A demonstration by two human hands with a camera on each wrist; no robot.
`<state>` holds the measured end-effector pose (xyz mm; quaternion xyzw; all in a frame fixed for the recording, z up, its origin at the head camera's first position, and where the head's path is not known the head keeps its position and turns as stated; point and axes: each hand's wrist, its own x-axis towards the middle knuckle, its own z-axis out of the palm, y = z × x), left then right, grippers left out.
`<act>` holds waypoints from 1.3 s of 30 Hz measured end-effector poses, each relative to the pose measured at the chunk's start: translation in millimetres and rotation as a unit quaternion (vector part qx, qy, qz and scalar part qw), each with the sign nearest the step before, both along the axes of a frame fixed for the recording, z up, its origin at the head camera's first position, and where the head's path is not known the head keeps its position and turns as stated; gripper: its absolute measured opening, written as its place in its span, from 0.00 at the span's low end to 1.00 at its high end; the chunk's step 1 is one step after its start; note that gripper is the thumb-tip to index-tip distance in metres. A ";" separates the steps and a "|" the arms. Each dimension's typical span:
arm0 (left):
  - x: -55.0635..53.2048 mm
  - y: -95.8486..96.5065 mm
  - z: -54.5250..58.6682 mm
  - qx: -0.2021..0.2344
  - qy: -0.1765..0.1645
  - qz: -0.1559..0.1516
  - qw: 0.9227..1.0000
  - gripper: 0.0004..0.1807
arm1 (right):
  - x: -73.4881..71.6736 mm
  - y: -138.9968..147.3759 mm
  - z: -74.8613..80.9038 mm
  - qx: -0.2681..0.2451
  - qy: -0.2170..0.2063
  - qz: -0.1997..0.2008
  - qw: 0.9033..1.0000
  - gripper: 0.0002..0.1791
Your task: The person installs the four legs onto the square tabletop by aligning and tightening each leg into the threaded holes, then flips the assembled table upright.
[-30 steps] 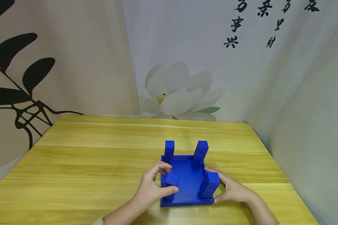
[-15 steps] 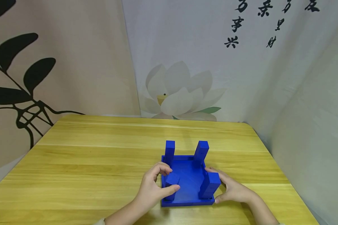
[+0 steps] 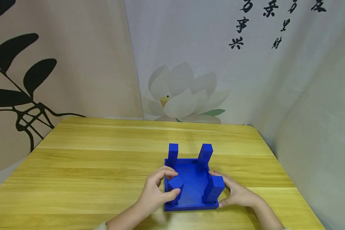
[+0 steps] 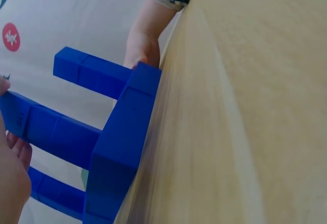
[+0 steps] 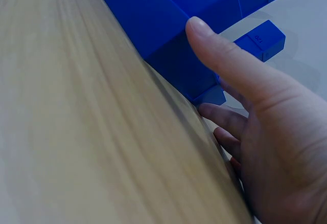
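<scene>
A shallow square blue tray point(image 3: 189, 209) with a raised rim rests on the table, with an upright blue post at each corner. My left hand point(image 3: 153, 190) grips the near-left post point(image 3: 175, 183) near its top, thumb on the near side and index finger beyond it. That post's top is turned at an angle to the tray's sides; small engraved characters show on it in the left wrist view. Beside the near-right post point(image 3: 213, 189), my right hand point(image 3: 237, 191) touches the tray's right side with relaxed fingers. Its thumb point(image 5: 200, 29) lies at the near corner.
The far-left post point(image 3: 173, 153) and far-right post point(image 3: 205, 154) stand at the tray's back corners. A wooden table point(image 3: 89, 159) lies under everything. Behind it hangs a printed cloth point(image 3: 184, 38), and another pale cloth point(image 3: 319, 127) borders the right edge.
The near-left post has turned slightly and its top has shifted a little to the right, along with the fingers of my left hand. My right hand and the tray stay in place.
</scene>
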<state>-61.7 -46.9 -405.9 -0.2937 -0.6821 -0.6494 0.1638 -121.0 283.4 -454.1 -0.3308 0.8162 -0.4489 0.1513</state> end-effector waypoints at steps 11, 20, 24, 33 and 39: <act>-0.9 -2.0 2.7 -0.025 -0.029 -0.014 0.999 0.19 | -0.7 0.4 0.5 -0.002 -0.007 0.003 1.000 0.54; -2.8 -1.9 -0.1 -0.030 0.012 -0.017 0.999 0.21 | -0.5 0.6 1.0 0.004 -0.007 -0.002 1.000 0.54; -4.1 -2.1 -0.3 -0.023 0.023 -0.002 0.999 0.24 | -0.2 0.4 1.7 0.006 -0.004 -0.004 1.000 0.55; -0.8 -2.2 4.0 -0.030 -0.010 0.026 0.999 0.23 | 0.4 0.1 3.4 0.010 -0.002 -0.009 1.000 0.55; -1.6 -0.5 2.5 -0.027 -0.009 0.024 0.999 0.19 | -0.2 1.7 1.4 0.007 -0.001 -0.003 1.000 0.54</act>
